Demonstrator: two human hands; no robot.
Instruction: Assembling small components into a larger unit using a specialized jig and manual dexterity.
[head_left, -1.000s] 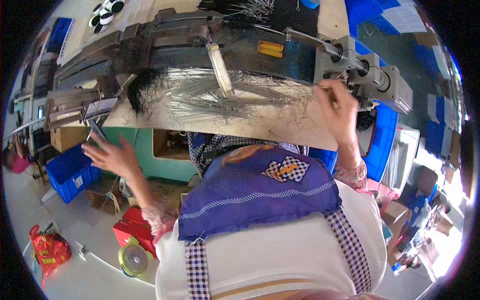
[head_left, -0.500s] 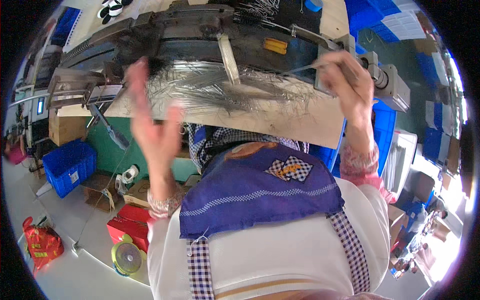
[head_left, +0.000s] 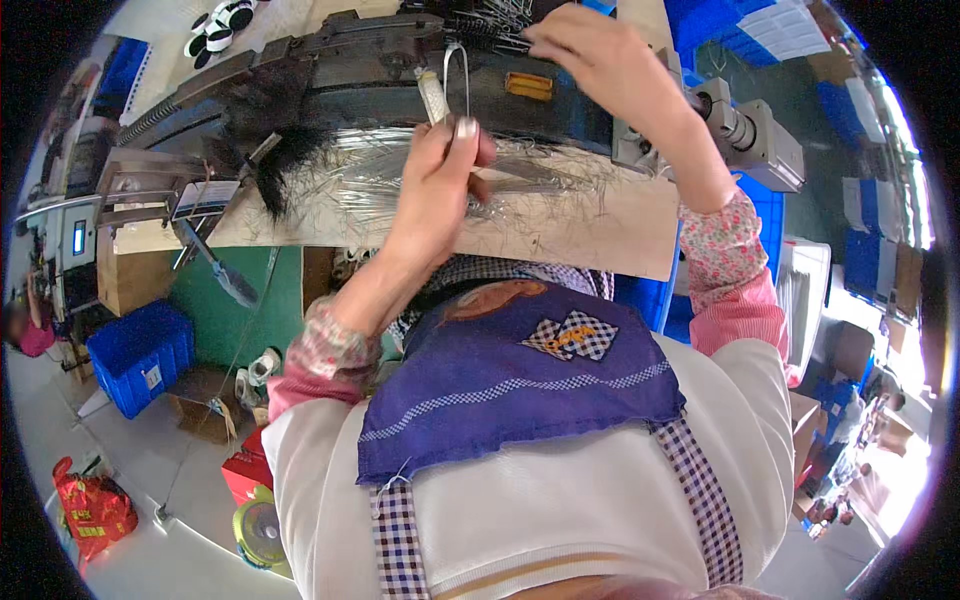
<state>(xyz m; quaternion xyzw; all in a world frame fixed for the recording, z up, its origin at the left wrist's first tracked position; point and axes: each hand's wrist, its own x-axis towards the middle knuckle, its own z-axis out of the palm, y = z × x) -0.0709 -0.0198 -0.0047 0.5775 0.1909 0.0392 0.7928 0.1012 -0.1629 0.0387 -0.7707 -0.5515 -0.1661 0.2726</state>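
My left hand [head_left: 435, 185] is closed in front of the bench edge, thumb on top and fingers curled. A thin bent metal wire [head_left: 466, 80] arches up from its thumb tip. Just behind the hand stands a white-wrapped lever [head_left: 433, 97], its lower end hidden; whether the fingers also grip it, I cannot tell. My right hand [head_left: 605, 65] reaches to the far side, fingers stretched out beside a pile of bent metal wires [head_left: 490, 22]; nothing shows in it. Under the left hand, many loose straight wires [head_left: 370, 190] lie across the wooden bench top [head_left: 600, 240].
A dark metal machine bed [head_left: 350, 70] runs along the bench with a yellow piece [head_left: 528, 86] on it. A grey motor unit [head_left: 755, 140] juts out at right. Black bristles [head_left: 275, 180] and a blue-handled tool [head_left: 232, 283] are at left. A blue crate [head_left: 140, 355] stands on the floor.
My left hand has moved right to the lever and closed, with the bent wire at its thumb. My right hand has moved from the bench's right end to the far pile.
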